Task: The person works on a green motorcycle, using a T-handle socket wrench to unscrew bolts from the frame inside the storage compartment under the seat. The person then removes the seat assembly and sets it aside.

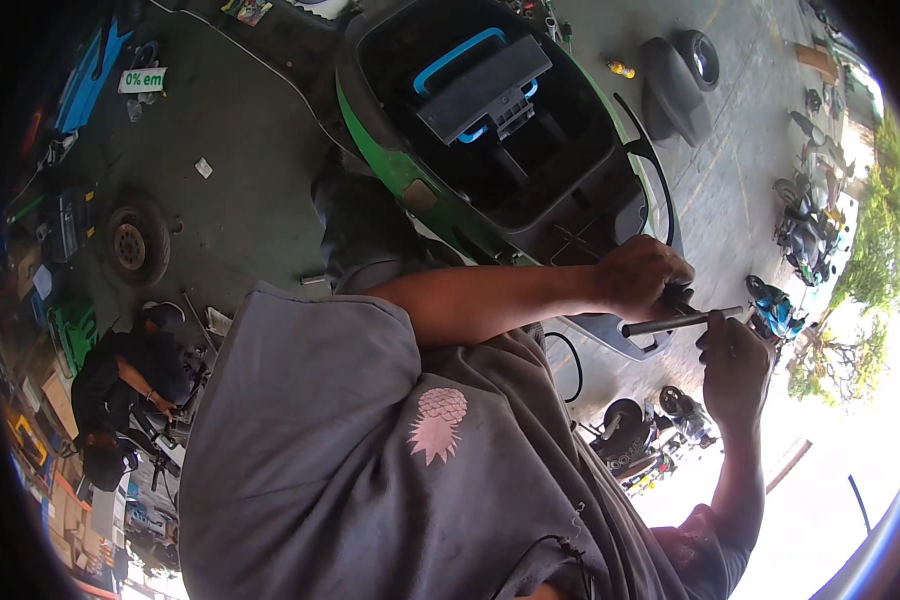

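My left hand (642, 276) reaches across from the left and is closed. A small black piece shows under its fingers, right beside a dark straight bar (665, 324); whether the two are joined I cannot tell. My right hand (733, 362), coming up from the lower right, has its fingers closed round the bar's right end. Both hands are over the near right end of a green and black scooter body (400, 172). Its storage well is uncovered, and a black panel (490, 88) lies across it, over a blue handle (458, 58).
A black seat (670, 92) and a tyre (700, 60) lie on the floor beyond the scooter. At left are a wheel (136, 246) and a crouching person (130, 390) among tools and boxes. Parked motorcycles (810, 230) line the right side. A cable (260, 62) crosses the floor.
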### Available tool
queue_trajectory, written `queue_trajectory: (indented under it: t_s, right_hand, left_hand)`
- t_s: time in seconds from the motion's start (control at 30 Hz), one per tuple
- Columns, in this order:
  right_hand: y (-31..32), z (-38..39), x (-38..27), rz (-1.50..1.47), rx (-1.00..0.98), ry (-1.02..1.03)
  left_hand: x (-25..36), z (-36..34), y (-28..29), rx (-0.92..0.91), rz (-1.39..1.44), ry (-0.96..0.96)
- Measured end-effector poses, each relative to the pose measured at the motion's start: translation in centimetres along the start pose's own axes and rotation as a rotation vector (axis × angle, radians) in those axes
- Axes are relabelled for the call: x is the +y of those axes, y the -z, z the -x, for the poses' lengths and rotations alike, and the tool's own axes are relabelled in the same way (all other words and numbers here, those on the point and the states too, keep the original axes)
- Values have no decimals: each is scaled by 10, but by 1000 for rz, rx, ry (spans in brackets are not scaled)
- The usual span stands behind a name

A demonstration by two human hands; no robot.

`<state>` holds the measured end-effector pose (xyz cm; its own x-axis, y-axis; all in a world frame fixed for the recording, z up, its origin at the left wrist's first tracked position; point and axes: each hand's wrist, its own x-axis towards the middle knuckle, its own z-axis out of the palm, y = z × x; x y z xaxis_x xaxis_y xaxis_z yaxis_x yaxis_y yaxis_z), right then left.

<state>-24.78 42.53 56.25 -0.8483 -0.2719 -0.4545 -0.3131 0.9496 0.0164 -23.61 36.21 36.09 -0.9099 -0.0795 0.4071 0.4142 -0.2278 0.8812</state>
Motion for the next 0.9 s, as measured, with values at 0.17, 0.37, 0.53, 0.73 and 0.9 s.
queue_trajectory:
  t_s: [0.17,0.37,0.53,0.73,0.9]
  right_hand:
    - [2,-6,-20,263,150,305]
    - [-17,-14,4,17,445,682]
    - [3,-15,-8,278,128,569]
    - [14,-14,14,172,325,611]
    - [21,-24,-4,441,52,701]
  left_hand:
    - [1,-2,0,25,-15,-12]
    - [0,-3,4,20,-11,-22]
    - [-5,-3,2,50,34,-70]
    - [-2,-3,4,66,-38,-12]
    - [-5,-1,-1,125,-16,-57]
